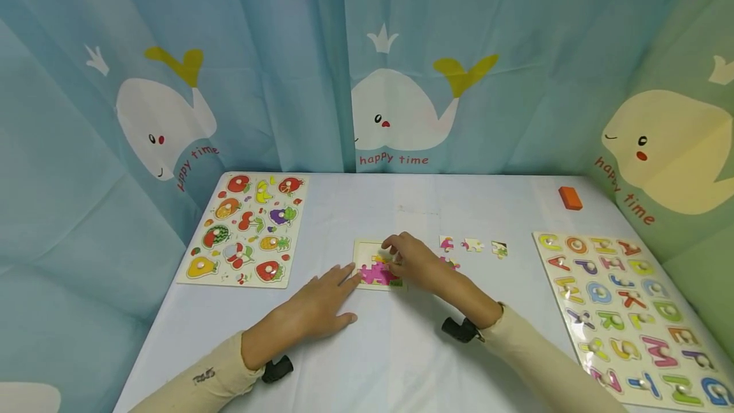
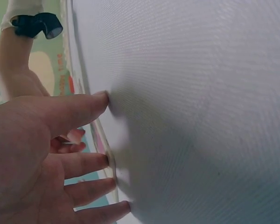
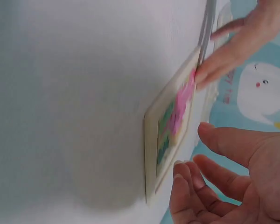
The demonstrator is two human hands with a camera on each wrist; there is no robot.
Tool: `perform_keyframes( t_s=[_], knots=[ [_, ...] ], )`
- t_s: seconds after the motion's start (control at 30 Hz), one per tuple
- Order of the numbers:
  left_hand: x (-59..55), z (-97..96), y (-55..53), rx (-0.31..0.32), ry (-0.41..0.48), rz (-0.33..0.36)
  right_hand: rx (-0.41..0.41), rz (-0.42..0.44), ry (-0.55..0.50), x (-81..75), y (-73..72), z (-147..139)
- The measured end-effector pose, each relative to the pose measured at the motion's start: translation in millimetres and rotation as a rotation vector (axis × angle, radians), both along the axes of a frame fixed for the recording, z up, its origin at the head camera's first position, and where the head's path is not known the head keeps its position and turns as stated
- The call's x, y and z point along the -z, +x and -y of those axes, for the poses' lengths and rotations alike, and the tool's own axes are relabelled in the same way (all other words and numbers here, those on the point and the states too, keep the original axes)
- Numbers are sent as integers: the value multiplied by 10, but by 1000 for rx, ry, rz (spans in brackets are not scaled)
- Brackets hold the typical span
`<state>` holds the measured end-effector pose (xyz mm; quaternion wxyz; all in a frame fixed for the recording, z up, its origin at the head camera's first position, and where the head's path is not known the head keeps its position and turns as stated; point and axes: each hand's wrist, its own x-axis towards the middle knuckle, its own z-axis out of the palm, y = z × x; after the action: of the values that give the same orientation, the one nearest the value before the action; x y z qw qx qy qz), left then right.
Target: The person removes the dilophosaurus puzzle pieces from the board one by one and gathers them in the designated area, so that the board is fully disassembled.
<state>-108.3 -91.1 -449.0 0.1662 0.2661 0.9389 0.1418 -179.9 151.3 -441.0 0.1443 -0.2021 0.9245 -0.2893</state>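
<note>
Puzzle tray [image 1: 367, 248] lies beside left hand [image 1: 323, 301], spread and grasping nothing, touching tray's left edge. Right hand [image 1: 417, 263] sits over tray's right side, bent; can't tell whether it pinches anything. Loose pieces [image 1: 473, 245] lie right of tray.

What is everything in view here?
Picture board: 1, cream with pink puzzle pieces, mid-table
Loose pieces: at least 4, multicoloured, right of it
Fruit board: 1, white with coloured fruit, table's left
Letter board: 1, pale with coloured letters, table's right
Block: 1, orange, table's far right corner
Table: 1, white, beneath these
Curtains: count unclear, blue-green, around table
Whale prints: at least 3, pale, on curtains
Wrist cameras: 2, black, on wrists
Sleeves: 2, beige, on forearms
Left hand: 1, bare, at picture board's left edge
Right hand: 1, bare, above picture board
</note>
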Motion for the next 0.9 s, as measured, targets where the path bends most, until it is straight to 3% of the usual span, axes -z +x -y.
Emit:
perform_keyframes(
  t_s=[0.3,0.9],
  knots=[
    [4,-3,2,0,13,8,-31,-56,15,135,11,103],
    [-3,-3,1,-5,16,11,-64,-74,20,123,-22,107]
  ],
)
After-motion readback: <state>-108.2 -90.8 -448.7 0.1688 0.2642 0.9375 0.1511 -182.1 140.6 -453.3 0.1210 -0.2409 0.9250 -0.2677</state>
